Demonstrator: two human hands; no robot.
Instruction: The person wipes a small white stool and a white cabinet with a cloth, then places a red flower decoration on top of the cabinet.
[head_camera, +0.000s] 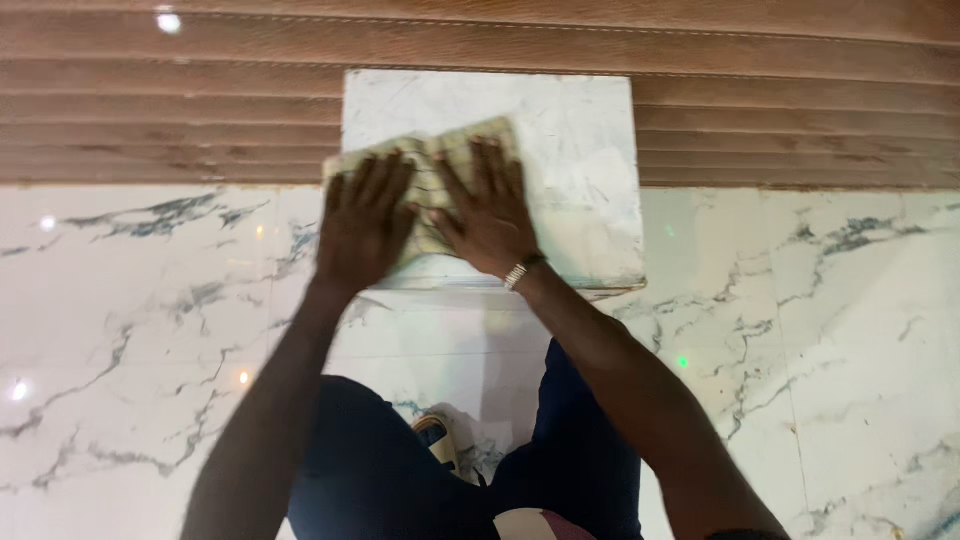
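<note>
- Now we press both hands flat on a folded cloth (432, 172) that lies on the left part of a white marble slab (580, 170), near its far left corner.
- Our left hand (365, 222) is spread wide, palm down, fingers pointing away from us; it covers the left half of the cloth and pinches nothing.
- Our right hand (487, 215) is also spread and flat on the right half, with a metal bracelet (521, 272) at the wrist. The two hands lie just beside each other, thumbs almost touching.
- The slab stands against a brown wooden wall with ribs (800, 100), and it rests on a marble floor (130, 320) with grey veins.
- To wipe well, we think it is better to keep the palms flat, so the pressure goes evenly through the whole cloth and not only through the fingertips.
- We judge that the hands should move together, in straight overlapping strokes, so the cloth stays folded and does not bunch between them.
- The right part of the slab has no cloth on it, so probably we must lead the strokes to that side.
- Near the front edge we should go slower, because the cloth can slide off the slab.
- We lean over with our legs in dark trousers (400, 470) close to the slab, so we must keep our balance while we push forward.
</note>
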